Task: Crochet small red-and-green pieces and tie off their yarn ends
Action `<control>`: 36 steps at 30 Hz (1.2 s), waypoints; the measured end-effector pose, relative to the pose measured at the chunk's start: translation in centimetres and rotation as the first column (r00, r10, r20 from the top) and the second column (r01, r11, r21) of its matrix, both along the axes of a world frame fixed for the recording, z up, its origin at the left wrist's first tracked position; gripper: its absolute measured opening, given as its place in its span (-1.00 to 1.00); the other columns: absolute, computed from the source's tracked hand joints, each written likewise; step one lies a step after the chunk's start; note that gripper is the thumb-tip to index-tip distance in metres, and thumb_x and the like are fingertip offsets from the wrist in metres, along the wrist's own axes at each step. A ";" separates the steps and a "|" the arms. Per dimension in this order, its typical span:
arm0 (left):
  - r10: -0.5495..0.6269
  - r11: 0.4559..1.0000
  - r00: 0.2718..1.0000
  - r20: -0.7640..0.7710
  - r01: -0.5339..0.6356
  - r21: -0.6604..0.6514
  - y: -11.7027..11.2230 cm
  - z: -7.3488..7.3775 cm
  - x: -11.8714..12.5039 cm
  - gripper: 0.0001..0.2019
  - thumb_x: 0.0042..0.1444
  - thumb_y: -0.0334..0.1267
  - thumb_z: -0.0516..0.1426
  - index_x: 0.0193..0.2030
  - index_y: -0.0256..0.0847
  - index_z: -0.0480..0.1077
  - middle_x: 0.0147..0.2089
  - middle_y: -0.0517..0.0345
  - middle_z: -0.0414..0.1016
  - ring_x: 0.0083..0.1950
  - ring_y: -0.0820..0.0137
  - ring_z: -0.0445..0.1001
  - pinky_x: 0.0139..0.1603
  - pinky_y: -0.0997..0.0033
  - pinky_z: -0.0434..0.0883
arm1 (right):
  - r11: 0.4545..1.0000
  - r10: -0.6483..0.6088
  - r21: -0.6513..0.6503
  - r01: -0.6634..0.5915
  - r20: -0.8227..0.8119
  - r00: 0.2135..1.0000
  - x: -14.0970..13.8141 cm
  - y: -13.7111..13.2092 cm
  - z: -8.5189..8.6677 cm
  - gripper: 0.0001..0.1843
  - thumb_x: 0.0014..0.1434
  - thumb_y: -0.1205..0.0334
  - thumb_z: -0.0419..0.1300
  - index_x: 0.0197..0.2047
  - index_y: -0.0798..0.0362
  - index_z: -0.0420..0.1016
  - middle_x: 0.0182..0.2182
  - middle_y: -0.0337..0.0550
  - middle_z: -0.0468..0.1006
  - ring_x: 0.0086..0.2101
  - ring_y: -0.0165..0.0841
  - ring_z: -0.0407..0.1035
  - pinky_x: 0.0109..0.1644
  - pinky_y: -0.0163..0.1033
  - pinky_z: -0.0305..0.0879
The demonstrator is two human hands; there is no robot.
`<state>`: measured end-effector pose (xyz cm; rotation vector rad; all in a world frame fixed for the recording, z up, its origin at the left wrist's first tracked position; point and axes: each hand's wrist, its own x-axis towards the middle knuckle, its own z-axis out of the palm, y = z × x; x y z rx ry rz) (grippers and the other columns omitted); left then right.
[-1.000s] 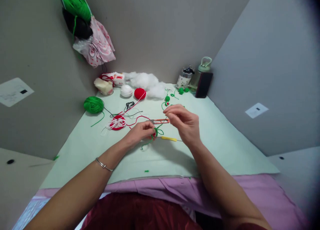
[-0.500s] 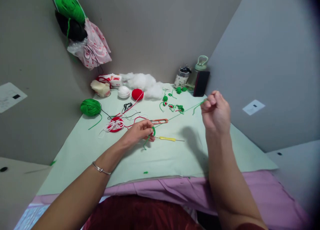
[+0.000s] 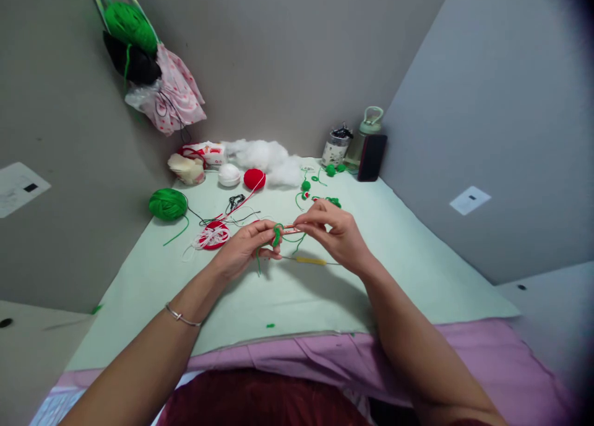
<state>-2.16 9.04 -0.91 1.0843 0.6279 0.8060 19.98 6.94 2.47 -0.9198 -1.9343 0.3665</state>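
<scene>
My left hand (image 3: 245, 245) pinches a small green yarn piece (image 3: 277, 234) just above the pale green mat (image 3: 399, 253). Close to its right, my right hand (image 3: 335, 231) has its fingers pinched on the green strand that trails from that piece. The two hands nearly touch at the yarn. A yellow-handled crochet hook (image 3: 312, 261) lies on the mat just below them. Orange-handled snips (image 3: 292, 227) show between the fingertips, lying behind the hands.
A green yarn ball (image 3: 167, 204) sits at the left. A red disc with white thread (image 3: 212, 235), a red ball (image 3: 254, 178), a white ball (image 3: 229, 174) and white stuffing (image 3: 266, 154) lie further back. A jar (image 3: 336, 146), bottle (image 3: 365, 136) and dark phone (image 3: 372, 157) stand in the far corner. Bags (image 3: 153, 83) hang on the wall.
My right hand swung out to the right, drawing the green strand taut, and has come back in to the yarn piece. My left hand lifted slightly and kept hold.
</scene>
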 end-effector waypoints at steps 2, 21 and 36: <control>-0.002 1.000 1.000 0.002 0.002 0.004 0.0 0.0 0.0 -0.76 0.15 -0.14 0.30 -0.17 -0.27 0.49 -0.31 0.17 0.44 -0.33 0.48 0.48 -0.24 0.43 0.59 | 0.999 0.021 0.039 -0.025 0.118 0.993 -0.1 -0.1 -0.3 -0.87 0.32 0.27 0.24 -0.17 0.01 0.65 -0.43 -0.23 0.39 -0.43 -0.45 0.26 -0.32 -0.28 0.19; 0.012 1.000 1.000 -0.013 -0.012 0.011 -0.1 0.1 0.0 -0.76 0.14 -0.13 0.30 -0.17 -0.27 0.50 -0.34 0.16 0.44 -0.35 0.46 0.47 -0.25 0.41 0.57 | 0.996 0.018 0.082 -0.038 0.237 0.971 -0.5 -0.2 -0.7 -0.87 0.33 0.32 0.21 -0.19 0.05 0.62 -0.44 -0.24 0.41 -0.46 -0.47 0.26 -0.37 -0.34 0.14; 0.111 0.993 0.994 -0.017 -0.110 0.046 -0.3 0.0 0.4 -0.78 0.09 -0.15 0.33 -0.25 -0.26 0.49 -0.33 0.19 0.44 -0.32 0.46 0.44 -0.19 0.37 0.57 | 0.998 -0.005 -0.054 0.016 0.186 0.983 -1.3 -0.3 -1.3 -0.88 0.32 0.31 0.22 -0.20 0.05 0.61 -0.45 -0.25 0.40 -0.45 -0.45 0.27 -0.33 -0.32 0.14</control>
